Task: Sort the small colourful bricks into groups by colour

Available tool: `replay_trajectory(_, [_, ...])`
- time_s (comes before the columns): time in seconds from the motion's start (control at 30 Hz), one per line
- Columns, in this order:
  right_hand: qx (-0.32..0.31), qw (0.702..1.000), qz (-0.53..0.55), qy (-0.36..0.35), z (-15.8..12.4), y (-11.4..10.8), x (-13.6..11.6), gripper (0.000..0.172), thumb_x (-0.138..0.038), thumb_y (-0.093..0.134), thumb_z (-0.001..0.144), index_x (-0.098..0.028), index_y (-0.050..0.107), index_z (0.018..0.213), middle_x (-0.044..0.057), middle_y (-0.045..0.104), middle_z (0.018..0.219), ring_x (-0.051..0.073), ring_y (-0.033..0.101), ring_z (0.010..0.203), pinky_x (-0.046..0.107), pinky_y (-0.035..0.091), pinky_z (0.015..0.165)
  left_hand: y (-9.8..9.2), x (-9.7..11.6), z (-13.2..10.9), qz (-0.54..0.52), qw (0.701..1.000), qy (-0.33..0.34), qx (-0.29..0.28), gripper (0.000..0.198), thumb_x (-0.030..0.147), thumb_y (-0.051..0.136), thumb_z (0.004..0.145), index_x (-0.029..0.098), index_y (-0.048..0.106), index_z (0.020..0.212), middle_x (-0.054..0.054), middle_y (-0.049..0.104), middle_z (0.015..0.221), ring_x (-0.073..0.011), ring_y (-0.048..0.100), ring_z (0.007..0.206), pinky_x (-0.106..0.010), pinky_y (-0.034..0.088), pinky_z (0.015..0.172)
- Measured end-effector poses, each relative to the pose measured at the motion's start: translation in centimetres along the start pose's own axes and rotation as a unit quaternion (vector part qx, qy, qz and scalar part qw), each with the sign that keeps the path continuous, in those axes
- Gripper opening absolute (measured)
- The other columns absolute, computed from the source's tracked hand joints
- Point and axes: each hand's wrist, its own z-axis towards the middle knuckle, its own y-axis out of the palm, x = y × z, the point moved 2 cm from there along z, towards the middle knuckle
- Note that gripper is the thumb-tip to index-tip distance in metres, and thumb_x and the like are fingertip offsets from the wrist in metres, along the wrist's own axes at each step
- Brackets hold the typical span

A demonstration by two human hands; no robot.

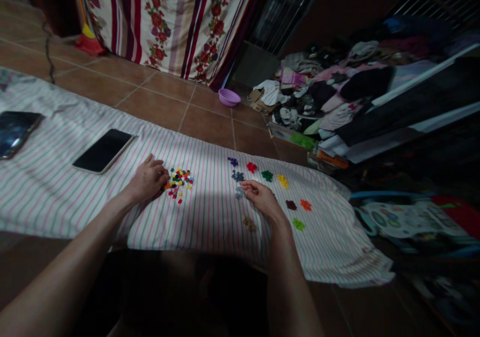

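On a striped cloth [210, 212] lies a mixed pile of small coloured pieces, like tiny building bricks [180, 179]. My left hand [149, 178] rests at the left edge of this pile, fingers apart and slightly bent. Over the light grey pieces [239, 193] is my right hand [258, 194], thumb and fingertips pinched together; whatever is between them is too small to make out. Around it sit single-colour heaps: dark grey [237, 176], purple [233, 161], red [251, 167], dark green [267, 176], yellow [282, 181], brown [291, 205], orange [305, 205], lime green [299, 224] and tan [248, 223].
Two dark-screened phones [104, 151] lie on the cloth at the left. Beyond its far edge, a purple basin [229, 97] stands on the tiled floor [165, 94]. Heaped clothes [330, 87] fill the right back, and a floral curtain [168, 22] hangs behind.
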Motion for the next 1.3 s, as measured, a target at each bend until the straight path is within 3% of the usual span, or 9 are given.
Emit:
replay_trajectory(0.47, [0.074,0.995,-0.065,0.0,0.5,0.2,-1.3,0.03,-0.019,0.047,0.077,-0.022,0.074,0.089,0.004,0.075,0.091,0.02,0.069,0.087,0.035,0.051,0.085,0.1,-0.1,0.0,-0.002,1.0,-0.003,-0.011,0.027,0.028,0.043,0.085,0.02,0.066,0.073,-0.006,0.068,0.085,-0.0216,0.061,0.095,-0.053,0.029,0.114])
replay_trajectory(0.87, [0.023,0.998,-0.05,-0.007,0.8,1.2,-1.2,0.03,-0.012,0.049,0.071,-0.025,0.076,0.078,0.002,0.075,0.088,0.021,0.069,0.09,0.04,0.051,0.092,-0.4,0.2,0.0,-0.008,1.0,-0.008,-0.003,0.028,0.028,0.042,0.085,0.022,0.066,0.072,-0.004,0.066,0.08,-0.0196,0.061,0.083,-0.052,0.03,0.114])
replay_trajectory(1.3, [0.07,0.995,-0.069,-0.028,1.1,1.0,-1.5,0.03,-0.022,0.046,0.072,-0.024,0.075,0.08,0.003,0.074,0.088,0.021,0.066,0.087,0.04,0.05,0.088,-0.2,0.2,0.1,-0.001,1.0,-0.014,-0.014,0.029,0.027,0.041,0.085,0.021,0.068,0.076,-0.005,0.067,0.085,-0.0219,0.062,0.091,-0.053,0.032,0.113])
